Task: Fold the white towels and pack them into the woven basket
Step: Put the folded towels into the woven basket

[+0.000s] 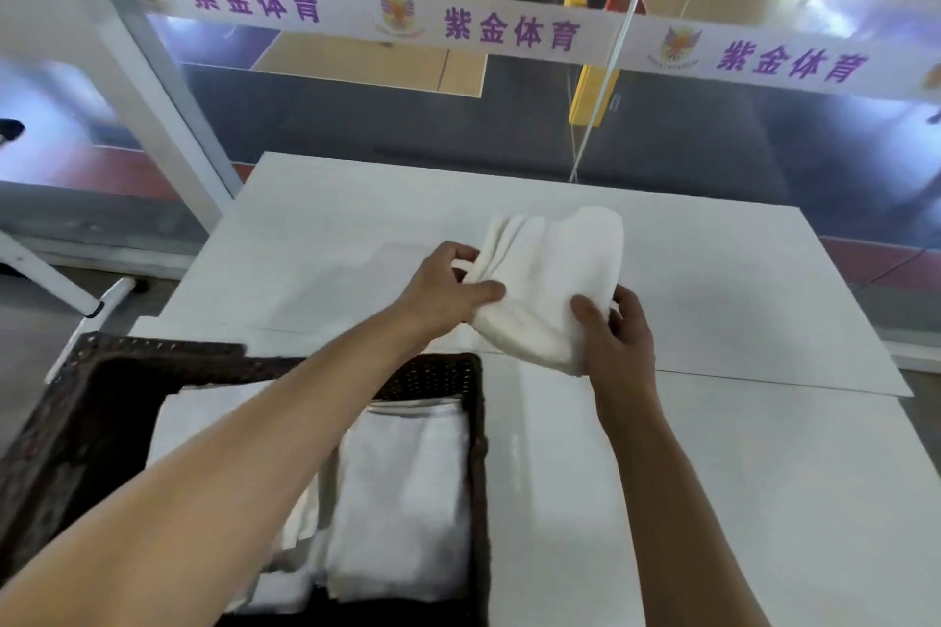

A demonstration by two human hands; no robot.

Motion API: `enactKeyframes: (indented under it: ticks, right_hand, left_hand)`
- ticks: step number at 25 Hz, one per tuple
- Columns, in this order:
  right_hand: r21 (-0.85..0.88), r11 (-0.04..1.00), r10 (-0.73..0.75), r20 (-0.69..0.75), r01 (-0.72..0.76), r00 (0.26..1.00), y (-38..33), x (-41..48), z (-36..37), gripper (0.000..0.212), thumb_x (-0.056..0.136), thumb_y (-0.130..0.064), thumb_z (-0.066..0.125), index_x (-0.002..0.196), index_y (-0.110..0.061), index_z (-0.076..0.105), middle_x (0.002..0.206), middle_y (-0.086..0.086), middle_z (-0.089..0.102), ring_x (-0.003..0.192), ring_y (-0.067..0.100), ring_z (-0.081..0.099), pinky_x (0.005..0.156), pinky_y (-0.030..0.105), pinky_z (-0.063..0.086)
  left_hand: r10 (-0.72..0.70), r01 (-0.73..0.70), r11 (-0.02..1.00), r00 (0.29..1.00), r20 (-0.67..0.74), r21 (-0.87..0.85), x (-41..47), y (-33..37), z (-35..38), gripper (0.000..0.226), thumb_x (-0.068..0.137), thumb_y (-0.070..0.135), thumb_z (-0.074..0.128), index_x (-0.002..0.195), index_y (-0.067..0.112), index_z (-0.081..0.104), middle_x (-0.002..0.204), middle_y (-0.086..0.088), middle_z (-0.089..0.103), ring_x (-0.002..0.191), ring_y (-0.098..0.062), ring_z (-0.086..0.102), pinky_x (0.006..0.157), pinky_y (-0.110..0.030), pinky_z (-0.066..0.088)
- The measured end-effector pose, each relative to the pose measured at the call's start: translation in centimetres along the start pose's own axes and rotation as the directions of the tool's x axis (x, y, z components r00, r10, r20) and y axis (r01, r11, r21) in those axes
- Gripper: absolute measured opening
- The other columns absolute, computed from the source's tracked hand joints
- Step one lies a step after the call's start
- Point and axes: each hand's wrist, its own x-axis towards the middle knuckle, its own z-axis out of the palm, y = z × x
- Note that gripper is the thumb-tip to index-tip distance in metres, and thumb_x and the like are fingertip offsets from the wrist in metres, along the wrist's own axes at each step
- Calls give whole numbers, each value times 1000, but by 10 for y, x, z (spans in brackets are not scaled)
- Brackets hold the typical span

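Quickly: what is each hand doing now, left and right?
Left hand: closed, holding the folded towel.
Right hand: closed, holding the same towel.

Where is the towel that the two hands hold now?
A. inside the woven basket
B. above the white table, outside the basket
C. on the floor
B: the left hand and the right hand grip the folded towel over the white table, past the woven basket.

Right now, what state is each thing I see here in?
Held towel: folded, gripped by both hands.
Left hand: grips the towel's left side.
Right hand: grips the towel's near right corner.
Woven basket: open-topped, partly filled.
Packed towels: folded, lying inside the basket.
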Motion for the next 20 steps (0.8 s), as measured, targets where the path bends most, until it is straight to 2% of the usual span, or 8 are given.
enactKeyframes:
  ticks: [4, 6, 10, 14, 16, 17, 19, 20]
  right_hand:
    - [-50, 995, -83, 82, 87, 993, -18, -73, 25, 33, 89, -34, 68, 121, -29, 59, 110, -5, 72, 101, 14, 69, 81, 35, 58]
    - [-154, 982, -87, 136, 108, 987, -10, -111, 36, 30, 94, -28, 68, 122, -31, 56, 107, -6, 72, 96, 11, 70, 77, 33, 57]
    - [-414, 901, -54, 191, 130, 980, 30, -174, 54, 34, 96, -30, 64, 125, -36, 48, 105, -12, 66, 95, 9, 65, 71, 27, 49]
    - [-590, 791, -55, 195, 163, 979, 57, -204, 69, 45, 101, -26, 52, 142, -31, 36, 115, -10, 60, 93, 13, 59, 72, 29, 43]
    - [-700, 668, -113, 241, 253, 964, 70, -206, 76, 54, 101, -21, 49, 149, -33, 28, 127, -2, 54, 98, 19, 56, 76, 33, 43]
    - [-787, 544, -139, 258, 291, 956, 78, -206, 81, 59, 101, -18, 50, 152, -32, 25, 134, 1, 49, 104, 22, 55, 79, 35, 45]
    - [-906, 227, -160, 327, 357, 931, 99, -206, 91, 67, 97, -15, 54, 156, -27, 25, 156, 10, 32, 136, 30, 42, 102, 39, 45]
    - [-913, 100, -132, 381, 395, 915, 107, -206, 94, 66, 97, -18, 55, 156, -25, 27, 164, 12, 19, 149, 32, 25, 117, 42, 33]
  left_hand:
    - [162, -163, 987, 983, -88, -4, -97, -9, -55, 59, 79, 33, 79, 129, 37, 48, 106, 1, 69, 89, -14, 70, 76, -31, 57]
    - [171, -168, 985, 976, -134, 33, -142, -38, -77, 63, 79, 32, 80, 131, 41, 45, 107, 3, 68, 89, -12, 68, 74, -30, 54]
    - [132, -118, 983, 986, -97, 142, -202, -106, -94, 73, 83, 25, 76, 135, 54, 34, 124, 9, 61, 101, -8, 64, 88, -37, 55]
    - [111, -103, 952, 994, -13, 287, -216, -142, -95, 64, 89, 20, 67, 139, 43, 33, 105, 2, 63, 77, -4, 60, 76, -22, 48]
    - [96, -101, 918, 995, 32, 384, -209, -155, -89, 63, 91, 20, 65, 141, 37, 31, 86, 0, 59, 68, -6, 56, 67, -20, 45]
    - [79, -100, 891, 995, 64, 444, -204, -163, -85, 65, 92, 23, 64, 145, 35, 28, 85, -2, 60, 75, -11, 59, 72, -25, 47]
    - [-12, -85, 784, 988, 152, 615, -192, -180, -77, 73, 95, 30, 59, 154, 34, 16, 105, -7, 65, 107, -27, 59, 91, -37, 48]
    - [-59, -84, 721, 982, 181, 688, -187, -188, -75, 74, 96, 33, 56, 156, 35, 12, 120, -10, 63, 121, -34, 52, 101, -41, 44]
